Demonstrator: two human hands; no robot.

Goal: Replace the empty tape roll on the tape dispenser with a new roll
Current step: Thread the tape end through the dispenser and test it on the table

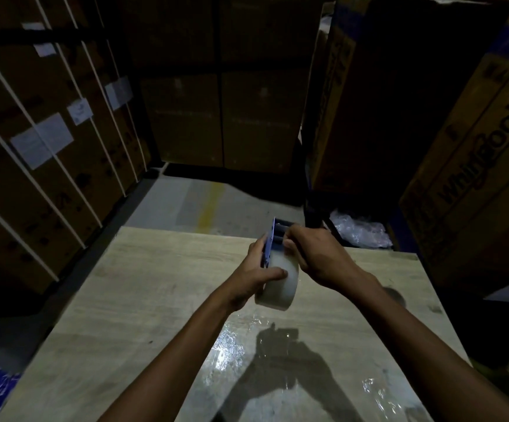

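Note:
A blue tape dispenser (274, 236) is held in the air above the wooden table (143, 293). A full roll of clear tape (280, 284) sits on its near end. My left hand (256, 272) grips the roll and the dispenser's left side, thumb across the tape. At the dispenser's far end my right hand (311, 254) has its fingers closed by the rollers. What those fingertips pinch is hidden.
Tall cardboard boxes (49, 141) with white straps stand left, more boxes (472, 166) stand right and behind. Crumpled plastic wrap (359, 229) lies beyond the table's far right edge. Clear film (235, 345) shines on the table near me. A dark round thing (394, 295) rests at right.

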